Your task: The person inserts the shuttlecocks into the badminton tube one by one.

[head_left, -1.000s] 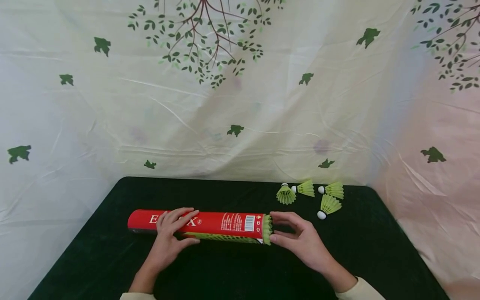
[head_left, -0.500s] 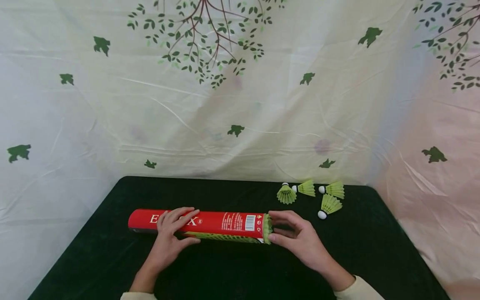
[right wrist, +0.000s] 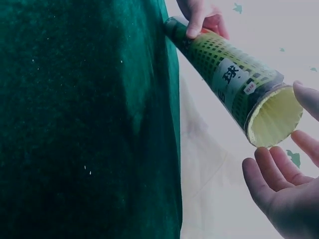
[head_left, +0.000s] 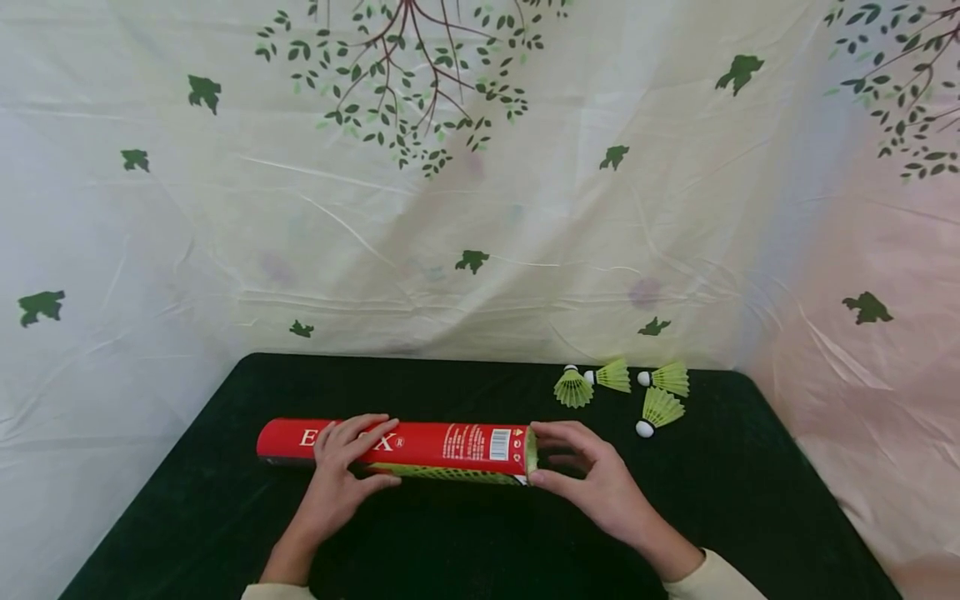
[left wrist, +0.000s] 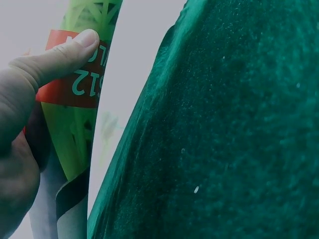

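Observation:
A red and green cardboard shuttlecock tube [head_left: 457,443] lies lengthwise on the dark green cloth in the head view. My left hand [head_left: 339,468] grips it left of the middle, fingers over the top and thumb along the near side. At the tube's right end, a yellow-green shuttlecock [head_left: 532,454] sits almost flush in the mouth. The right wrist view shows its hollow skirt [right wrist: 275,118] filling the opening. My right hand [head_left: 603,483] touches the rim there with thumb and fingertips, its fingers spread and only lightly bent. The shuttlecock's cork is hidden inside the tube.
Several yellow-green shuttlecocks with white corks lie at the back right, among them one shuttlecock [head_left: 660,410] nearest the right hand. The table [head_left: 172,517] ends at a pale curtain [head_left: 360,250] printed with leaves and birds.
The right hand has moved slightly left, and the shuttlecock has slid deeper into the tube; less of its skirt sticks out. The left hand and the tube have stayed in place.

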A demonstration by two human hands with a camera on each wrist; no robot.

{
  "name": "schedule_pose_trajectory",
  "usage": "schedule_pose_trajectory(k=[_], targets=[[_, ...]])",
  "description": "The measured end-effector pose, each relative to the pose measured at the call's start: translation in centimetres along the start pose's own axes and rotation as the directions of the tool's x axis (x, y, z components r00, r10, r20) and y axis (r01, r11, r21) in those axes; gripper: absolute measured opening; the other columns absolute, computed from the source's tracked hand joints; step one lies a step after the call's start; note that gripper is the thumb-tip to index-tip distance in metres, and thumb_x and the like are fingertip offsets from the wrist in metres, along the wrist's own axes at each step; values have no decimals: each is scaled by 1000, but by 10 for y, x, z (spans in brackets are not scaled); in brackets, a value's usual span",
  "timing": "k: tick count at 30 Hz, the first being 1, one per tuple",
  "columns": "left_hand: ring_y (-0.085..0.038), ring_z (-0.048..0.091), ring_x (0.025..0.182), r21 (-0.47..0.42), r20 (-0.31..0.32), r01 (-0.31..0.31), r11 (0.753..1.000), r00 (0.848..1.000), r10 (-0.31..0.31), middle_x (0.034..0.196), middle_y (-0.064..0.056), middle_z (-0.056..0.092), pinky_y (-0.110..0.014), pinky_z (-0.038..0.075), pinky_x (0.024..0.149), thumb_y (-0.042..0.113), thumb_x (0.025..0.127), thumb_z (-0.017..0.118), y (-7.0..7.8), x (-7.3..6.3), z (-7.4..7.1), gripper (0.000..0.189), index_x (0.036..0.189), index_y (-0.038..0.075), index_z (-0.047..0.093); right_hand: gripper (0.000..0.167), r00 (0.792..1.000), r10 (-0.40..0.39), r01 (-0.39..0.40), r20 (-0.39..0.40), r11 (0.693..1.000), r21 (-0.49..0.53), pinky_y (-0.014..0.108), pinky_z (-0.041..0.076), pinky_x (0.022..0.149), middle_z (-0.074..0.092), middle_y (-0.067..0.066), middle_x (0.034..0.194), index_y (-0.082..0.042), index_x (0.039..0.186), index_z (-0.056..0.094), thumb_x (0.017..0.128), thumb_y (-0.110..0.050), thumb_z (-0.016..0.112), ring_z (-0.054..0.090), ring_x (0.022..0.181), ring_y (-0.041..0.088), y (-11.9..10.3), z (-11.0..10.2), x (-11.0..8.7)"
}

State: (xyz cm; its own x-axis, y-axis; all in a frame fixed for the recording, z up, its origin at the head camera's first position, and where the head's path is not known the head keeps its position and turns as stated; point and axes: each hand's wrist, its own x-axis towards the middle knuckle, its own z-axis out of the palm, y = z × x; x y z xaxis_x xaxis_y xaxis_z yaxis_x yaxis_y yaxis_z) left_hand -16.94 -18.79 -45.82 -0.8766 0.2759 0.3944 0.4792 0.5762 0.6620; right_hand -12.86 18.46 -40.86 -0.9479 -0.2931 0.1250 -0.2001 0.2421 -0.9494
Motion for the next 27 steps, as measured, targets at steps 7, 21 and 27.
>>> schedule_pose_trajectory(k=[7,21,27], targets=[[-28,37,132,-2,2,-2,1000,1000,2,145,0,49,-67,7,108,17,72,92,0,-1,0,80,142,36,57,57,1000,-14,15,22,1000,-22,51,47,98,54,4,136,-28,139,57,86,-25,79,57,121,31,2,-4,0],[-28,36,132,-10,-3,9,1000,1000,-9,145,0,49,-67,7,108,18,72,92,0,-2,0,80,142,36,57,52,1000,-25,25,0,999,-29,42,51,96,56,4,133,-27,135,61,86,-26,80,62,115,26,2,-2,1],[-28,34,134,-14,-6,26,1000,1000,-26,146,0,48,-67,4,110,17,72,91,0,-2,0,80,142,37,56,53,1000,-14,14,-3,1000,-28,49,48,100,55,3,135,-28,136,60,86,-28,80,62,116,26,-1,-1,2]])
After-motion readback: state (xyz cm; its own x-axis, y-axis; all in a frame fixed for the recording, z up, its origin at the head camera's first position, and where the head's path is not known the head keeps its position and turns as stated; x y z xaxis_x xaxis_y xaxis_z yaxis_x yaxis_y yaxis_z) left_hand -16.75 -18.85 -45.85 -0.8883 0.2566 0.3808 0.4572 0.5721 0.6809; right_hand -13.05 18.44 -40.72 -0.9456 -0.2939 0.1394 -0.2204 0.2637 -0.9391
